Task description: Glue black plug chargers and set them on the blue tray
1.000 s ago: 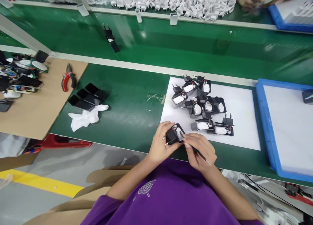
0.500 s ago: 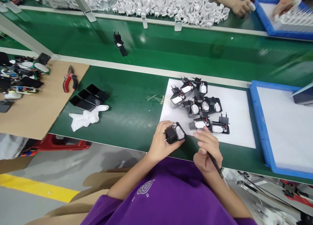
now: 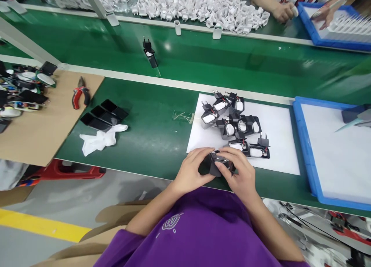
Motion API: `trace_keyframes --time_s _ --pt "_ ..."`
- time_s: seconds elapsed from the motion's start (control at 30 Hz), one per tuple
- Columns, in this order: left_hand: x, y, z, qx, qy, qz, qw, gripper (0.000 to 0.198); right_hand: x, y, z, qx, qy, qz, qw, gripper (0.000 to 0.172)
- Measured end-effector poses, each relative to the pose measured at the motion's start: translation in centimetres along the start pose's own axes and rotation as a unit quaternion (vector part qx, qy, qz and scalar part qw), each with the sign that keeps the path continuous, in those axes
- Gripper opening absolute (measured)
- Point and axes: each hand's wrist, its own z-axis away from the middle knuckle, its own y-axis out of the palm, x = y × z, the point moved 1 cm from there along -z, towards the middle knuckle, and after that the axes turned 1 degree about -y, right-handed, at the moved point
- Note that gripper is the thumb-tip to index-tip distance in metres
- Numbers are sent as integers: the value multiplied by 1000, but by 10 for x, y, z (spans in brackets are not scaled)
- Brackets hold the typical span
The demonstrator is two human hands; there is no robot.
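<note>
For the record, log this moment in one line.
left hand: holding black casing; right hand: holding same casing; near: white sheet

Open boxy black plastic chargers [image 3: 242, 126] are bunched up on a flat white paper sheet [image 3: 279, 133], rectangular blue plastic tray [image 3: 305, 147] just right of it. Way left: crumpled white cloth [image 3: 101, 141], then red-handled metal pliers [image 3: 86, 94] on a flat brown board [image 3: 55, 127].

pliers [image 3: 76, 99] on brown board [image 3: 56, 122] | yellow floor stripe [image 3: 43, 226] | white plug parts [image 3: 199, 11] heaped
</note>
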Motion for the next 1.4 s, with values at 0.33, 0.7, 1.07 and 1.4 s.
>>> trace_keyframes --time_s 0.33,0.7,1.07,1.4 --pt "5 -7 -2 51 4 48 998 63 -5 -15 -8 130 -39 50 989 22" --pt "7 -8 -1 70 1 59 996 68 -10 -12 -11 141 -55 40 988 21" --pt "8 -11 -1 101 -8 57 993 70 -12 -8 -12 148 -13 62 987 25" --pt "3 -8 0 73 -38 117 990 52 -12 -6 -10 186 -49 133 972 29"
